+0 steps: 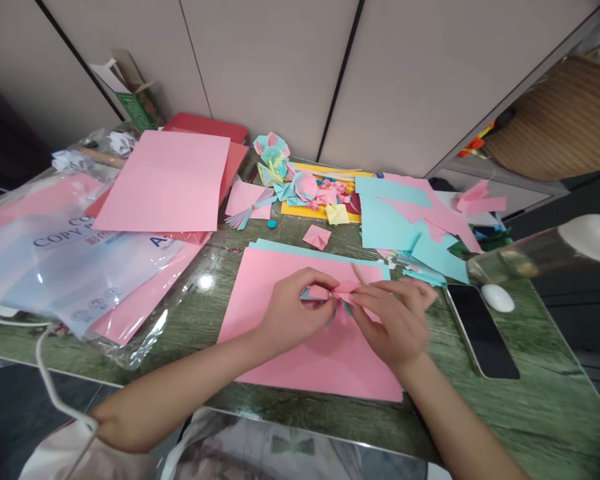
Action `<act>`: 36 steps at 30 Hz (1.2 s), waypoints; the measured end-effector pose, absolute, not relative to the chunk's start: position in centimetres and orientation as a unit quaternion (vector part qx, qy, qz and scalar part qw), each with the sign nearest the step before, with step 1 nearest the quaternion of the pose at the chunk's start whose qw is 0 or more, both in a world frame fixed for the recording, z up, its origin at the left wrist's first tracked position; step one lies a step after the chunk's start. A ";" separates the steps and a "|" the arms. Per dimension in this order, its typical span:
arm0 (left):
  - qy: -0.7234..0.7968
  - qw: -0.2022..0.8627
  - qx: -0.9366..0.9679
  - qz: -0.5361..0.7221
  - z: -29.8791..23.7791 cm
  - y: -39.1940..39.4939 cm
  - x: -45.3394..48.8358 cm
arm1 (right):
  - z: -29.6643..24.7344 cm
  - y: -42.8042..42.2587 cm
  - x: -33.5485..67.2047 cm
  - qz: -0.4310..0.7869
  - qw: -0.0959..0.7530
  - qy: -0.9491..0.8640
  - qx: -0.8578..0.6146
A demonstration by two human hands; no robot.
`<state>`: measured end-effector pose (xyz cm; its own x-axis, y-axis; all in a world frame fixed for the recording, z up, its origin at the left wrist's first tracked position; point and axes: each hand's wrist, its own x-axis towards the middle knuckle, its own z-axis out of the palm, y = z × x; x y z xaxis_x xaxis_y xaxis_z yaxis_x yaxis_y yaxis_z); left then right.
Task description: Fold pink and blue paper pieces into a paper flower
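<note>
Both hands meet over a stack of pink paper (305, 363), which has a blue sheet (280, 248) showing at its back edge. My left hand (295, 307) pinches a small folded pink and blue paper piece (345, 288) between thumb and forefinger. On the other side, my right hand (393, 317) is closed on the same paper piece with its fingertips. A thin tan stick (357, 272) pokes up by the right fingers; I cannot tell whether they hold it. The fingers hide part of the folded paper. Just behind the stack lies a small pink folded square (317, 237).
Pink sheets (165, 180) and a plastic copy paper bag (80, 247) cover the left. At the back are folded paper flowers (273, 153) and a yellow sheet (300, 211). Blue scraps (387, 223), a phone (483, 333), a white mouse (498, 298) and a clear bottle (535, 253) lie right.
</note>
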<state>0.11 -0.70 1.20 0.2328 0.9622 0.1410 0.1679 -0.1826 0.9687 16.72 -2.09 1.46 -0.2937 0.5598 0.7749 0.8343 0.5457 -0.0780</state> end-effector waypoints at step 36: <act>0.463 0.475 0.582 0.471 0.0 -0.7 0.6 | 0.3 -3.0 17.4 -0.261 0.357 -0.827 -0.347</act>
